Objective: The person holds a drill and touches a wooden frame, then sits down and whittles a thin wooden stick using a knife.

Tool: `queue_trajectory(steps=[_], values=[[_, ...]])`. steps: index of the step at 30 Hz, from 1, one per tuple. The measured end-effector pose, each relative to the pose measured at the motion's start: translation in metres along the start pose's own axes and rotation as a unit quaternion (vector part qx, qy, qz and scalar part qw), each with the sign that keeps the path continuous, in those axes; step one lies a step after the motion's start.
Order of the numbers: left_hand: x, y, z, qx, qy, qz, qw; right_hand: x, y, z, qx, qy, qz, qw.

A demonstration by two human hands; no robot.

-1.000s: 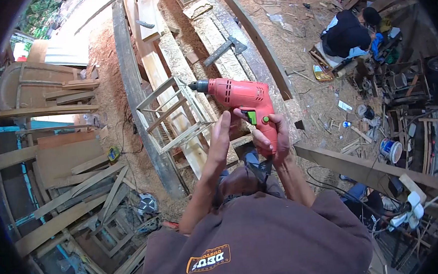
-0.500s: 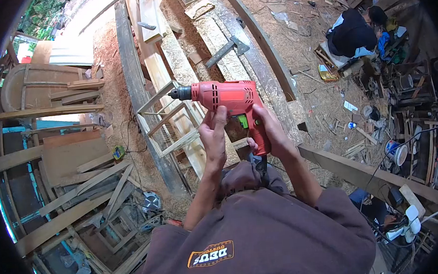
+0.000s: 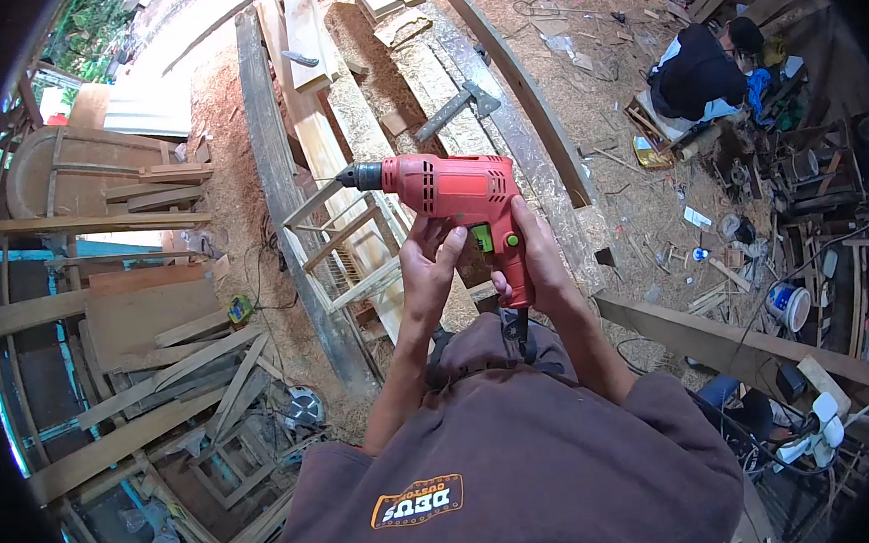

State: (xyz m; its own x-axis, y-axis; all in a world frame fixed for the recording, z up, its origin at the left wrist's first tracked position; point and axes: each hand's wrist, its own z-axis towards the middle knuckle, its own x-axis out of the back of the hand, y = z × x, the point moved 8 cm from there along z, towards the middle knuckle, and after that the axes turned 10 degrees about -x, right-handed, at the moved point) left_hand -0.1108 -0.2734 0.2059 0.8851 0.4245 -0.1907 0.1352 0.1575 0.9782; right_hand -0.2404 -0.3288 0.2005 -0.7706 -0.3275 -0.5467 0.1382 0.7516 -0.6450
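While the right hand grips the red plastic-bodied power drill by its handle, the left hand sits half-curled under the drill's body, apparently steadying it; whether it clasps, I cannot tell. A pale openwork wooden frame lies left of the drill, a metal-headed hatchet beyond it.

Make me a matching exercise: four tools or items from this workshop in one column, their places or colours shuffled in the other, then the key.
Column one
1. Drill
2. Hatchet
3. Knife
4. Bucket

Column two
A. White and blue, rightmost of the four
B. Leftmost of the four, on the end of a pale board
C. Red, with the right hand around its grip
D. Lying just beyond the red tool, head toward the right

Right pairs: 1-C, 2-D, 3-B, 4-A
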Motion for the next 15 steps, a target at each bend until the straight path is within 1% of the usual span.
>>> queue_trajectory(steps=[2, 5, 8, 15], values=[[0.005, -0.007, -0.002, 0.000, -0.015, 0.022, 1.000, 0.000, 0.003, -0.001, -0.006, -0.005, 0.011, 1.000], [0.013, -0.010, -0.005, -0.029, 0.019, 0.003, 0.999, 0.000, 0.007, -0.002, -0.018, -0.011, 0.023, 1.000], [0.004, 0.012, -0.004, -0.029, 0.021, -0.014, 0.999, 0.000, 0.010, -0.005, -0.026, -0.008, 0.014, 1.000], [0.008, 0.002, -0.012, -0.042, -0.013, 0.041, 0.998, 0.004, 0.022, -0.006, -0.037, -0.030, 0.043, 0.998]])
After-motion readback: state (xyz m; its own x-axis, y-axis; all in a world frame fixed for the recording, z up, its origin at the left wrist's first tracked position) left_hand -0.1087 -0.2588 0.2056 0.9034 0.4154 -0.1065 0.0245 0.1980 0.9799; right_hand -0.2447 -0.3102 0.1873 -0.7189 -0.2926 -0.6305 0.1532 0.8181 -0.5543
